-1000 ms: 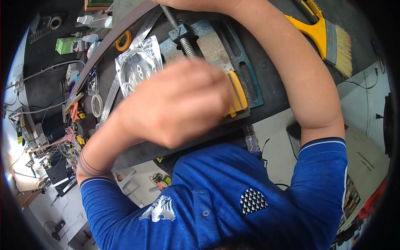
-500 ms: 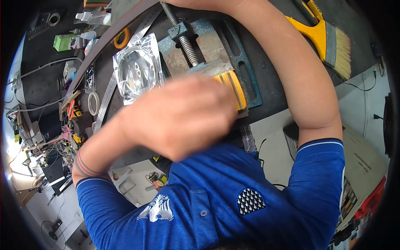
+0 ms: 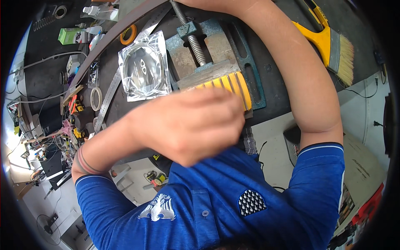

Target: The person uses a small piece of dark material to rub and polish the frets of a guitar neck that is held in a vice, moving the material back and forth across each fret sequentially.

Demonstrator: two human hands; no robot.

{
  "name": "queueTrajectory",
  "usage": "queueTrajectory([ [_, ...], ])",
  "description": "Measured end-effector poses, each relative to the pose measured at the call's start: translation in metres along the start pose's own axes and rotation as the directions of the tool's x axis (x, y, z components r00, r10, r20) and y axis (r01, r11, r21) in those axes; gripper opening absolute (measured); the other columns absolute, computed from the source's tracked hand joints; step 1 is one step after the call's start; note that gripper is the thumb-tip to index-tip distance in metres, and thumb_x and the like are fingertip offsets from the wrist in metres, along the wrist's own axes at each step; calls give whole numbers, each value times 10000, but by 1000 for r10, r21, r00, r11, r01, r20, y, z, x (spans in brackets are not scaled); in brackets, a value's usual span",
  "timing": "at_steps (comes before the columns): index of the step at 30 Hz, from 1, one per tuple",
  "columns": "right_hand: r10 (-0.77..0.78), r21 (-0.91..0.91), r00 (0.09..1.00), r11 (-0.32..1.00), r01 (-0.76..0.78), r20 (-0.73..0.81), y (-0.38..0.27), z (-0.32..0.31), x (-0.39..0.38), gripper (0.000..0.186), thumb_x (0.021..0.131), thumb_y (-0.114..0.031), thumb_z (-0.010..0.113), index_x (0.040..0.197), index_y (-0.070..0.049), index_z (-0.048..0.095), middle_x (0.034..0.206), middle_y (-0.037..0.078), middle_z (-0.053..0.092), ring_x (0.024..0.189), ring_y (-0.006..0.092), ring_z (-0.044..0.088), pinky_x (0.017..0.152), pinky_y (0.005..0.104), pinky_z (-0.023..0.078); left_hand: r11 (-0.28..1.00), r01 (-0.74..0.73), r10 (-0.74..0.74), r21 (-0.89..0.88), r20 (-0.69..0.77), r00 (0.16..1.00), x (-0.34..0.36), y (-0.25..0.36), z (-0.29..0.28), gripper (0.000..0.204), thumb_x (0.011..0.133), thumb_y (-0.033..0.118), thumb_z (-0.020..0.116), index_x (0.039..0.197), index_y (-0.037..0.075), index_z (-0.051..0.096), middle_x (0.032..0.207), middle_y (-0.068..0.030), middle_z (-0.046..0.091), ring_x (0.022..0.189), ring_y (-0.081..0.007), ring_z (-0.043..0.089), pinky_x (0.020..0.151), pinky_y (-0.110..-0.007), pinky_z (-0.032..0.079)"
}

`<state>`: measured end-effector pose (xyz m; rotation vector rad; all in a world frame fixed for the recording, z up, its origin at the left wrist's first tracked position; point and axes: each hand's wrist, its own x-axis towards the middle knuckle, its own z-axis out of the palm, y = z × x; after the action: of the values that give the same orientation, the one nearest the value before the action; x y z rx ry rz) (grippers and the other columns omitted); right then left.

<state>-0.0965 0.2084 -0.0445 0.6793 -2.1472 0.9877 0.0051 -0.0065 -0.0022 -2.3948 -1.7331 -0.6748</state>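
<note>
My left hand (image 3: 191, 127), blurred, is closed just below a yellow grooved piece (image 3: 239, 89) at the near jaw of a blue-green bench vise (image 3: 254, 83). Whatever its fingers hold is hidden. The vise's threaded screw (image 3: 194, 48) runs away from me. My right hand (image 3: 198, 4) is cut off at the top edge, by the screw's far end, its fingers hidden. A long dark brown strip (image 3: 104, 50) reaches toward it from the left. Left of the vise lies a clear bag with a coiled cable (image 3: 143, 66).
On the dark bench (image 3: 277, 100) are a steel ruler (image 3: 110, 96), an orange tape roll (image 3: 127, 35), a white ring (image 3: 96, 98) and bottles (image 3: 100, 13). A wide yellow brush (image 3: 321, 46) lies right. Tools and wires (image 3: 50, 137) crowd the left.
My left hand has moved down and slightly right, uncovering more of the screw, jaw and yellow piece. My right arm has stayed at about the same place near the top edge.
</note>
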Motion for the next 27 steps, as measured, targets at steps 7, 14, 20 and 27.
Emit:
queueTrajectory([
  [7, 1, 14, 1000, 1000, -1, 2, -3, 2, 1, 266, 977, -239, 718, 896, 10, 765, 861, 243, 771, 837, 446, 766, 790, 522, 606, 991, 71, -72, -117, 1, 997, -5, 3, 2, 180, 859, 67, 768, 996, -39, 817, 1064, -183, 786, 1037, -376, 791, 905, -448, 684],
  [14, 20, 4, 1000, 1000, -20, 11, -1, 2, 1, 268, 979, -243, 726, 897, 8, 771, 854, 239, 776, 841, 436, 773, 789, 513, 605, 997, 22, -22, 72, -4, 1000, -5, -7, 0, 278, 793, 110, 790, 1018, -51, 814, 1060, -150, 783, 1023, -332, 791, 893, -434, 684],
  [20, 63, 8, 997, 998, -63, 37, -7, -9, 4, 261, 979, -237, 722, 888, 3, 769, 850, 236, 775, 831, 430, 773, 783, 513, 603, 954, 174, -179, -246, 1, 984, -1, -16, -10, 201, 884, 78, 760, 1029, -49, 814, 1069, -170, 777, 1016, -331, 785, 913, -425, 675],
  [27, 60, -41, 998, 997, -60, 9, -8, -3, -2, 225, 986, -229, 728, 872, -35, 725, 798, 191, 747, 789, 423, 743, 737, 526, 583, 991, 131, -131, -28, 24, 991, -4, -18, -11, 245, 884, 99, 757, 1064, -61, 801, 1146, -161, 769, 1083, -332, 777, 955, -435, 661],
])
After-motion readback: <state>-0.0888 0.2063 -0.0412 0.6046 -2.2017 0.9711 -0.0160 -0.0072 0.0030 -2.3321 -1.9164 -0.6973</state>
